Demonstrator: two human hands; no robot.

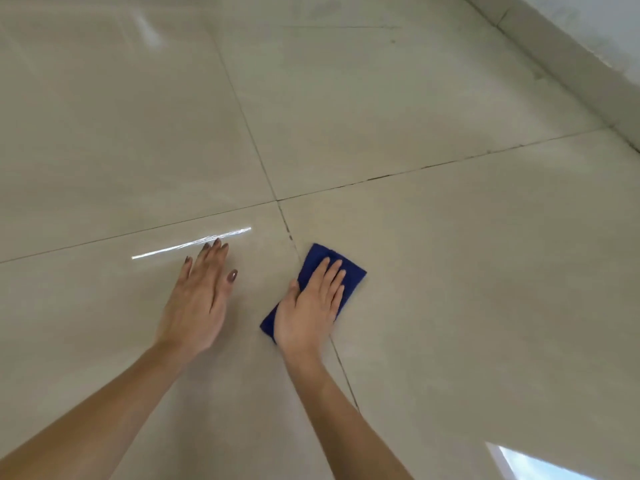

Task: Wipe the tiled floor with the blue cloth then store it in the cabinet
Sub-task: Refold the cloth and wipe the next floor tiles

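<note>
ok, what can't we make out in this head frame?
- Cabinet: nowhere in the head view, beyond the edges.
- Blue cloth: its middle is covered by the right hand.
- Left hand: palm contact with the floor is hidden by the hand itself.
- Bright patch: cut off by the bottom edge.

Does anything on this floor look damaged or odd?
Nothing spilled or broken. The grout line right of the tile crossing looks dark and patchy, likely grime. The bright streak by the left hand seems reflected light.

No legible text or markings anywhere.
</note>
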